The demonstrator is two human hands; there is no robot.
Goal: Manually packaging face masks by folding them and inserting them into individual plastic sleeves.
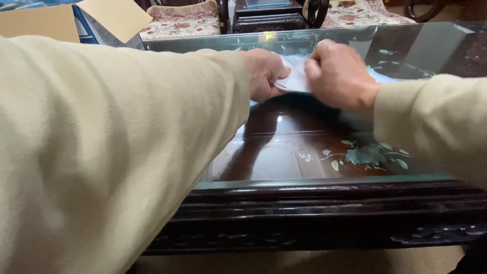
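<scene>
Two hands working: our left hand (264,73) and right hand (337,73) are both pinching a white folded sheet (296,78) above the glass tabletop (304,152). Open cardboard box (76,20) is sitting far left, contents hidden.

Your sleeves (101,152) are a soft, matt knitted cloth in cream. The white sheet (297,78) pinched between your left hand (264,73) and right hand (337,76) looks thin and matt (paper or cloth, hard to tell). The table (314,203) is dark lacquered wood under a glossy, mirror-smooth glass top; the box flaps (116,18) are matt cardboard
</scene>
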